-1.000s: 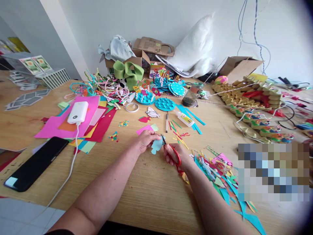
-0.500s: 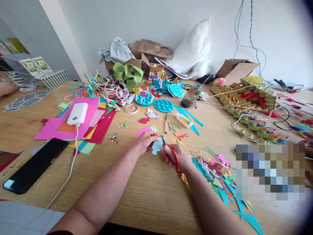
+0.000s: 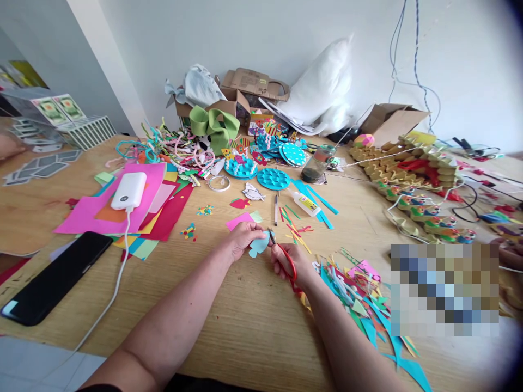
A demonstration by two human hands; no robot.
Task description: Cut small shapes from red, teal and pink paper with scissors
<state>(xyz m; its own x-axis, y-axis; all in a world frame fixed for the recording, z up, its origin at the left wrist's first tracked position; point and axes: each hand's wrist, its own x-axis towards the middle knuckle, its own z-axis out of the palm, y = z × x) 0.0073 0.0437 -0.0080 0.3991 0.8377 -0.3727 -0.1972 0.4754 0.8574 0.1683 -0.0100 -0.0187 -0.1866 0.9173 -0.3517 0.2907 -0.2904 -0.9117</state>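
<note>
Between the fingers of my left hand (image 3: 244, 239) is a light blue paper cutout (image 3: 259, 247), shaped like a fish. My right hand (image 3: 289, 264) grips a pair of red-handled scissors (image 3: 291, 260), their blades at the right edge of the cutout. Just beyond my hands lie a pink paper piece (image 3: 239, 220), a red paper fish (image 3: 239, 203), a white fish cutout (image 3: 253, 191) with dark outlines and a pen (image 3: 275, 209). A glue bottle (image 3: 306, 203) rests on its side to the right of the pen.
Paper scraps (image 3: 363, 294) are heaped by my right forearm. Coloured sheets (image 3: 81, 218), a white power bank (image 3: 129, 190) and a phone (image 3: 57, 277) lie on the left. Blue discs (image 3: 273, 178), a jar (image 3: 318, 162) and egg cartons (image 3: 417, 190) stand farther back.
The cutout has turned and shifted slightly left in my left hand, and the scissors have moved with it. The camera view has shifted a little.
</note>
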